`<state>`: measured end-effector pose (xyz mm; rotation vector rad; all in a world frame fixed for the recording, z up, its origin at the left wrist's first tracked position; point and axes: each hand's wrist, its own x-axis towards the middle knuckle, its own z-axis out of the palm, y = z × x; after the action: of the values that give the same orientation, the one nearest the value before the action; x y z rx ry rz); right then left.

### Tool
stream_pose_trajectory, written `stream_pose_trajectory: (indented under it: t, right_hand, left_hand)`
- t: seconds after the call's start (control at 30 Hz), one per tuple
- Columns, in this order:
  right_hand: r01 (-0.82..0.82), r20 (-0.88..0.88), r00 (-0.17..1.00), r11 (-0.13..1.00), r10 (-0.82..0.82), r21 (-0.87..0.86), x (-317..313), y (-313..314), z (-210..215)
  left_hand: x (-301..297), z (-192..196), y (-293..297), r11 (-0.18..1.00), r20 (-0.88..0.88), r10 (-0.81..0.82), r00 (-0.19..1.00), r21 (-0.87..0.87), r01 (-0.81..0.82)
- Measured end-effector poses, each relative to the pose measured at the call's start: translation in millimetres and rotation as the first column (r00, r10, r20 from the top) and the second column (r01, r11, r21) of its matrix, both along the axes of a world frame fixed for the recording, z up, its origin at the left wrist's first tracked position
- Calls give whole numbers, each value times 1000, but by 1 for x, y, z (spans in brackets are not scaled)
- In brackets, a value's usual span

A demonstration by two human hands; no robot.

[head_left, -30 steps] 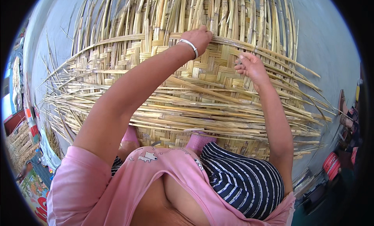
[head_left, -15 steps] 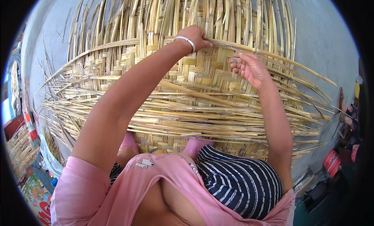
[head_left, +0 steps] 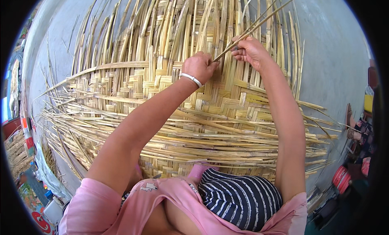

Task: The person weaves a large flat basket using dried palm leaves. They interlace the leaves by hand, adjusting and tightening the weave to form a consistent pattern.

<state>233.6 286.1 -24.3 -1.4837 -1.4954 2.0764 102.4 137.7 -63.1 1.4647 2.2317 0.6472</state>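
A large mat of flat, split-cane strips [head_left: 162,83] lies beneath my hands, its middle woven tight and its strip ends loose around the edges. One long cane strip [head_left: 269,17] slants from my left hand up to the far right. My left hand [head_left: 199,68], with a silver bangle on the wrist, is closed at the strip's lower part, low over the weave. Farther along, my right hand [head_left: 249,52] pinches the strip between thumb and fingers. Another length [head_left: 109,67] runs leftward across the upright strips; my left hand hides whether both are one piece.
Loose strips [head_left: 202,144] lie crosswise on the near part of the mat, by a pink shoe [head_left: 198,172]. Grey floor [head_left: 328,53] surrounds the mat. At the right edge are another person's feet [head_left: 351,123] and a red object [head_left: 341,179]. Dry straw [head_left: 18,154] lies at left.
The strip that lay across to the right now slants up to the far right. My right hand has moved up and taken hold of it; my left hand sits a little lower in the picture.
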Motion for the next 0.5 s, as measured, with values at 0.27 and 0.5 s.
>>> stream_pose_trajectory:
  t: [0.27,0.5]
  right_hand:
    - [-443,529,840,715,121,540,-23,7,-25]
    - [-606,681,730,517,60,604,-40,6,-28]
  left_hand:
    - [-3,-21,6,990,-84,38,996,141,-26]
    - [-5,-15,9,987,-17,107,994,124,-104]
